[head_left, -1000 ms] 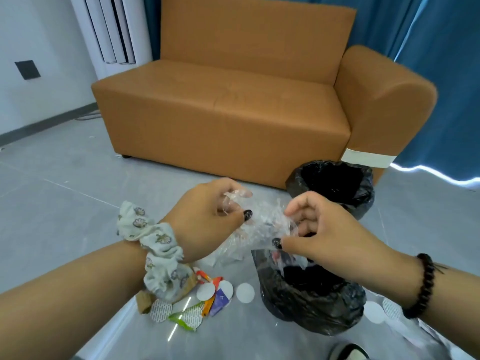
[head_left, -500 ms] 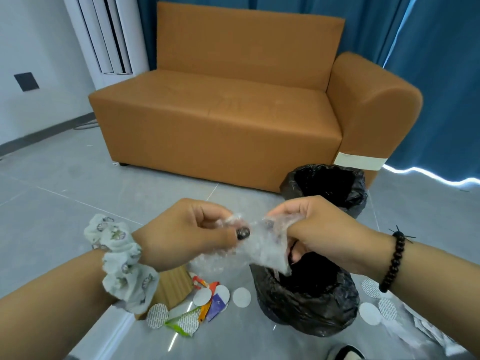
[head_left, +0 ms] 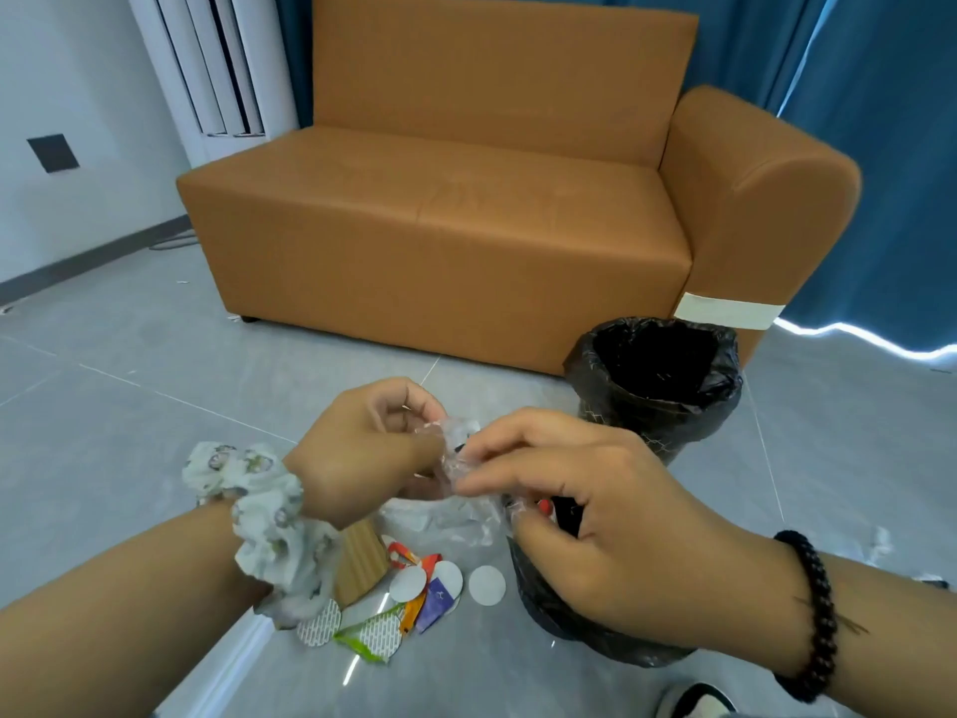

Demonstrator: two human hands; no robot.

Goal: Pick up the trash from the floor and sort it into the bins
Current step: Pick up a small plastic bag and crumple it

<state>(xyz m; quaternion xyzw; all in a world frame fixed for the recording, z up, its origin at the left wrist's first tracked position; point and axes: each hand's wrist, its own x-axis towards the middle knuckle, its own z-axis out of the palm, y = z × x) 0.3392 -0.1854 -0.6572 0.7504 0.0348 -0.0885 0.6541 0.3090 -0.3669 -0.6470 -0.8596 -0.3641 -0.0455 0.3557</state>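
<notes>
Both the left hand [head_left: 373,448] and the right hand [head_left: 595,515] pinch the crinkly clear plastic wrap [head_left: 455,489], which looks feather-light, limp and slippery, best gripped bunched.

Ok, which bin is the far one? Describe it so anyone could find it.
Start at the orange sofa; its armrest carries a white tape strip low down. The far bin stands on the floor just before that armrest. Unlike the near bin, partly hidden behind the right hand, its black-lined mouth is fully visible.
</notes>
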